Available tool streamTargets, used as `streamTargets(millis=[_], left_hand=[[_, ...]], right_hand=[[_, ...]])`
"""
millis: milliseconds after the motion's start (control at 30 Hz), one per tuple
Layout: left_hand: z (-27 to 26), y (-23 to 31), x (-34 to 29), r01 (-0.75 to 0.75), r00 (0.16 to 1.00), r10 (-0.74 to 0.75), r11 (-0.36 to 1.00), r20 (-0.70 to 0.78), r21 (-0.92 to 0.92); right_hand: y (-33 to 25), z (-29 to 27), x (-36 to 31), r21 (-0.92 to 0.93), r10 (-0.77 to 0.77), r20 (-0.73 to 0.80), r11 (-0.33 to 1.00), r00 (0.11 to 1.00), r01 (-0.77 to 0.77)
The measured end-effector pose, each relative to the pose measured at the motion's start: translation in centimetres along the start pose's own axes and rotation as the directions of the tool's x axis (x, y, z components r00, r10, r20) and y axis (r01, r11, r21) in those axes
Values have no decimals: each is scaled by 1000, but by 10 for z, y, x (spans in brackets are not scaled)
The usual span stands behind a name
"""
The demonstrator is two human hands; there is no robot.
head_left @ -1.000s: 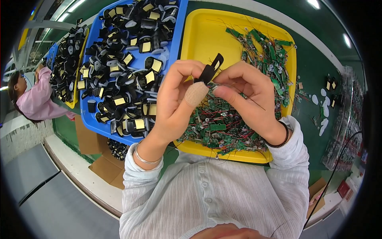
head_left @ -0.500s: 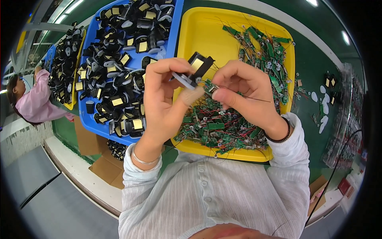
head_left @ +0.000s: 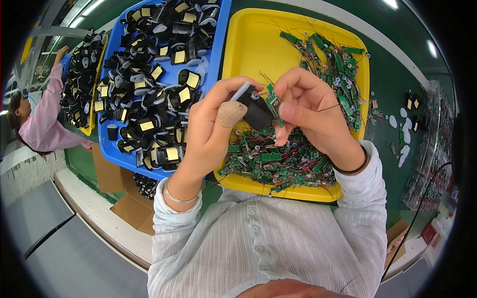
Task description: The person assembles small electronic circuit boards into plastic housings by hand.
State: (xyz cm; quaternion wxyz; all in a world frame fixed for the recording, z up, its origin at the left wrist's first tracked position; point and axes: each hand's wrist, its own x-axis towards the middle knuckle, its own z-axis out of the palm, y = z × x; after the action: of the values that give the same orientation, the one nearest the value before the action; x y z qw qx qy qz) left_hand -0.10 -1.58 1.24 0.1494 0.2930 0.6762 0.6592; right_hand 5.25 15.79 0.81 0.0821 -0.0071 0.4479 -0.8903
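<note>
My left hand (head_left: 208,124), with a tan bandage round the thumb, is closed on a black plastic housing (head_left: 258,113) that has a grey rim piece. Between the fingertips of my right hand (head_left: 310,111) a small green circuit board (head_left: 274,105) is pinched, standing on edge. Thin coloured wires run from the board to a small round part at the housing's upper end. Both hands are raised over a yellow tray (head_left: 243,37), where many similar green boards (head_left: 278,161) with wires lie heaped.
At left, a blue tray (head_left: 215,54) holds many black housings with pale yellow pads. Farther left, a person in pink (head_left: 44,119) sits beside another housing-filled yellow tray (head_left: 92,130). White oval pieces (head_left: 405,134) and clear plastic trays (head_left: 430,144) lie on the green table at right.
The housing has been turned in my left hand, so its yellow pad no longer shows. My right hand has tilted the board upright. The person in pink has raised an arm.
</note>
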Motion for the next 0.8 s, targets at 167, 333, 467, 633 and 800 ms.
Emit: streamTargets(millis=[167,333,467,633,800], left_hand=[[2,0,0,-28,1000,28,997,7,72],[3,-2,0,-39,999,39,997,-5,73],[0,-2,0,-79,997,79,983,8,166],[0,1,0,-99,994,106,949,-8,299],[-1,0,2,-217,975,215,870,55,443]], right_hand=[[1,1,0,49,37,10,998,999,-37],[1,-1,0,-11,13,44,1000,999,-12],[-2,-1,0,-58,51,85,997,995,-46],[-3,-2,-2,-151,128,26,981,991,-123],[-2,-2,-1,-203,164,44,967,986,-151]])
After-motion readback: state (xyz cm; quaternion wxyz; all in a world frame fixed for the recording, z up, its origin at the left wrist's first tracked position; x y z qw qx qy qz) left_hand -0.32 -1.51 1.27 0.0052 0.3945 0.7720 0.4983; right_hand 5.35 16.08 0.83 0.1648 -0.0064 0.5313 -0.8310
